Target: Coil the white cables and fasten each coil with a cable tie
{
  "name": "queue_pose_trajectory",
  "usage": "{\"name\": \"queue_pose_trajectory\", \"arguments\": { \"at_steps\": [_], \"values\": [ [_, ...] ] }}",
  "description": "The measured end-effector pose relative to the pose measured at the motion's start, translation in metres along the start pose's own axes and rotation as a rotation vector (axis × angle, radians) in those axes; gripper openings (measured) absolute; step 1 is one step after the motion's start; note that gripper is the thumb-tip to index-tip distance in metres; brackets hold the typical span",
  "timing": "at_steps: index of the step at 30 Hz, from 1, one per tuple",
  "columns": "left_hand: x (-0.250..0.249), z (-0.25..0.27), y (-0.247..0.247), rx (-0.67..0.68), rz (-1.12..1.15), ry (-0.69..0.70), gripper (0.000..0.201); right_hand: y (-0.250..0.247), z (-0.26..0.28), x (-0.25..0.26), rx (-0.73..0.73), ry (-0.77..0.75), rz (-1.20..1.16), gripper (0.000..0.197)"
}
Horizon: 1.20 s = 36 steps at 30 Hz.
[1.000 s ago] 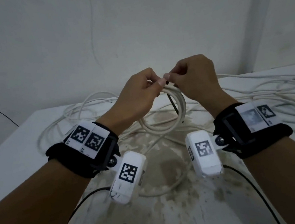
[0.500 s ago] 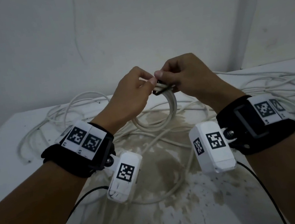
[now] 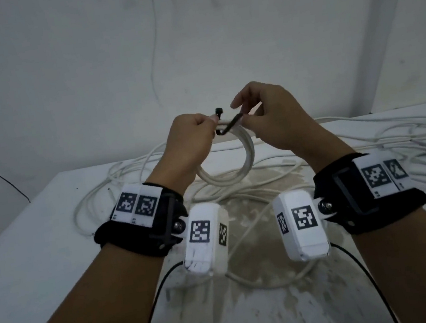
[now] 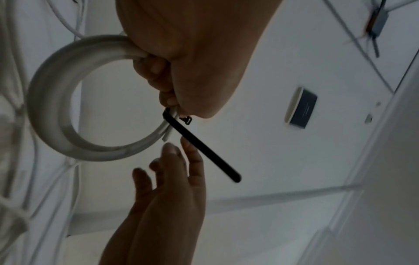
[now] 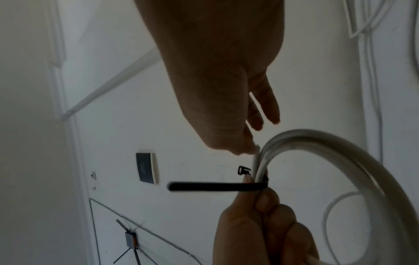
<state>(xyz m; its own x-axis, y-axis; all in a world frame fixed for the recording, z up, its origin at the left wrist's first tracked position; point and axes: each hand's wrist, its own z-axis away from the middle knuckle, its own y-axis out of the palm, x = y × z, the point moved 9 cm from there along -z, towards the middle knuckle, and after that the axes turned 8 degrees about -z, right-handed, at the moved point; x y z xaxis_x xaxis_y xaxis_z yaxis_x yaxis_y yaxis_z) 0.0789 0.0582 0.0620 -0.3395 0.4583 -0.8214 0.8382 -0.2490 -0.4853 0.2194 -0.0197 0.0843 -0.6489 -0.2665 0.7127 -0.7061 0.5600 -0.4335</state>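
- Your left hand point(image 3: 189, 137) grips the white cable coil point(image 3: 235, 169) at its top, pinning the black cable tie point(image 4: 199, 145) against the strands, so the loops stay bunched, held above the worktop point(image 3: 28, 255).
- Tie is wrapped round the bundle; head point(image 5: 243, 170) pokes up, tail juts free, not yet threaded.
- Your right hand point(image 3: 274, 119) hovers just beside the tail, fingers loose, holding nothing, likely placed to feed it.
- Loose cables point(image 3: 410, 150) sprawl across the worktop beyond.
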Motion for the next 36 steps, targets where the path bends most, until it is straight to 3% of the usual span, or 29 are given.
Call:
{"name": "queue_pose_trajectory", "arguments": {
  "at_steps": [2, 4, 9, 14, 16, 18, 21, 25, 36],
  "values": [
    [0.012, -0.007, -0.010, -0.038, 0.077, -0.053, 0.031, 0.018, 0.003, 0.006, 0.142, -0.019, 0.035, 0.020],
    [0.023, -0.012, -0.014, -0.064, 0.104, -0.080, 0.033, 0.033, 0.008, 0.013, 0.241, -0.035, -0.015, 0.015],
    [0.033, -0.006, -0.004, -0.027, 0.136, -0.070, 0.012, 0.038, 0.009, 0.023, 0.085, -0.093, -0.131, 0.013],
    [0.033, 0.000, 0.001, -0.013, 0.105, -0.105, 0.028, 0.033, 0.011, 0.028, -0.007, -0.062, -0.270, 0.014],
    [0.035, 0.000, 0.003, 0.006, 0.152, -0.122, 0.035, 0.023, 0.009, 0.023, -0.121, -0.029, -0.229, 0.008],
    [0.033, 0.000, 0.005, 0.022, 0.187, -0.122, 0.029, 0.018, 0.007, 0.020, -0.174, -0.003, -0.127, 0.008],
    [0.027, 0.001, 0.008, 0.026, 0.167, -0.103, 0.026, 0.022, 0.008, 0.020, -0.111, 0.002, 0.086, 0.023],
    [0.026, 0.001, 0.010, 0.026, 0.124, -0.111, 0.025, 0.023, 0.012, 0.025, -0.032, -0.026, 0.256, 0.029],
    [0.047, -0.004, 0.008, 0.017, 0.191, -0.230, 0.024, 0.028, 0.013, 0.028, 0.045, -0.013, 0.272, 0.025]
  ]
}}
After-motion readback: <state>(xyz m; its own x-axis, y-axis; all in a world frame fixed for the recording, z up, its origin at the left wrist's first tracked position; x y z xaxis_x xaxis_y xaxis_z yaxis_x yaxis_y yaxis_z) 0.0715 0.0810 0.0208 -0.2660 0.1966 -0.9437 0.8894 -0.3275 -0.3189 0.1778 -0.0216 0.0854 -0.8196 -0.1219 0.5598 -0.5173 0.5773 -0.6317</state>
